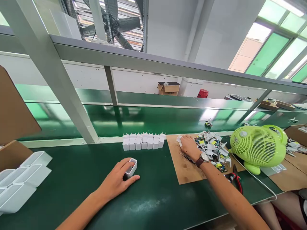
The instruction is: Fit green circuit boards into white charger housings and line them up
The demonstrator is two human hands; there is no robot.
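Note:
My left hand [117, 177] rests on the green bench with thumb and fingers round a small open white plastic case [133, 166]. At the edge of a brown cardboard sheet [176, 164], my right hand [190, 147] has its fingers closed on a small white piece [179, 139], partly hidden by them. Dark tweezers [187, 157] lie under that hand. Right of it is a heap of circuit boards and white plastic parts [213, 147]. A row of several white cases with prongs on top [144, 142] stands between the hands, farther back.
A green fan [257, 145] stands at the right, its white cord [257, 180] crossing the bench. Red-handled pliers [236, 181] lie before it. White bins [26, 179] occupy the left side. A metal frame post [72, 99] rises at the bench's back edge. Someone's leg shows at lower right.

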